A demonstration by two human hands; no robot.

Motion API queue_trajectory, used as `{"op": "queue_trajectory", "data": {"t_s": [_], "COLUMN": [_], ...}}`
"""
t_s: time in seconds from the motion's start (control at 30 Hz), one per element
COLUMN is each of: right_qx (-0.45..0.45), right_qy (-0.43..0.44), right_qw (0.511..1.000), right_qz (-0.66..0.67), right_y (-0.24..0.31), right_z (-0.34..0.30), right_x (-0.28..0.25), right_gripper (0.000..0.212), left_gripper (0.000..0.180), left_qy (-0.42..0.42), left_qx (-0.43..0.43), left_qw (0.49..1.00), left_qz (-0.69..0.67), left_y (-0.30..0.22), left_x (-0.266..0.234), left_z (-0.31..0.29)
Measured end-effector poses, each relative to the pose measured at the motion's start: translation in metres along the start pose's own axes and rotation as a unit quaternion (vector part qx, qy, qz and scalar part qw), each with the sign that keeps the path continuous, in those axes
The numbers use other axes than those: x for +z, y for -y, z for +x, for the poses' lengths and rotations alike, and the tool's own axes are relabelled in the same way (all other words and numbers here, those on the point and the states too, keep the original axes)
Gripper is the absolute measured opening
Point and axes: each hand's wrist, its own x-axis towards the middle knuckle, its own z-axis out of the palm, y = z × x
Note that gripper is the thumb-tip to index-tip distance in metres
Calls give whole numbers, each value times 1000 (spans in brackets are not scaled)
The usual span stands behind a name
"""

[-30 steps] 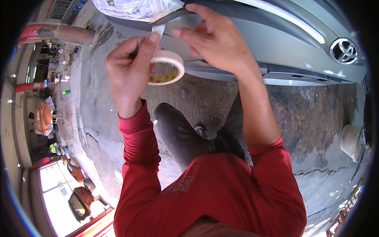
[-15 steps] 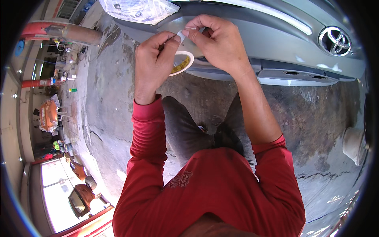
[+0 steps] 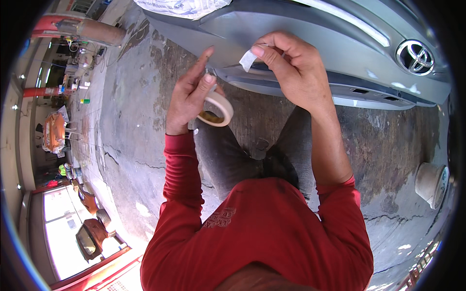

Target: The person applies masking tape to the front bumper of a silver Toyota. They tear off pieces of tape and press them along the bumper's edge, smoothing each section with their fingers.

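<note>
My right hand pinches a short torn strip of whitish masking tape between thumb and forefinger. The strip's free end hangs down, just in front of a grey car body panel. Left of it, my left hand keeps hold of a cream roll of masking tape, which hangs beside the palm above my left knee. The left thumb and forefinger are spread apart, with no strip between them; the lower fingers that bear the roll are mostly hidden. A gap separates the strip from the roll.
Printed plastic sheeting covers the panel's upper left. A round chrome emblem sits at its right. A whitish bucket stands on the stained concrete floor at far right. A red-brown cylinder lies at upper left.
My hands have moved apart, the right one rightward with the torn strip. My left hand has let go of the strip's other end and lowered the tape roll, which has turned.
</note>
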Motion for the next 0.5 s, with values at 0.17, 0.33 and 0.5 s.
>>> {"op": "queue_trajectory", "data": {"t_s": [0.17, 0.33, 0.5], "right_qx": [-60, -132, -222], "right_qy": [76, 70, 84], "right_qw": [992, 980, 958], "right_qz": [-75, -128, -163], "right_y": [3, -9, -6], "right_z": [16, 27, 34], "right_x": [2, -6, -25], "right_gripper": [23, 22, 24], "left_gripper": [37, 13, 8], "left_qy": [83, -1, -110], "left_qx": [65, 81, 278], "left_qw": [994, 996, 921], "left_qz": [-35, -38, 250], "left_y": [-28, -26, -24], "left_x": [30, 45, 35], "left_z": [11, 22, 36]}}
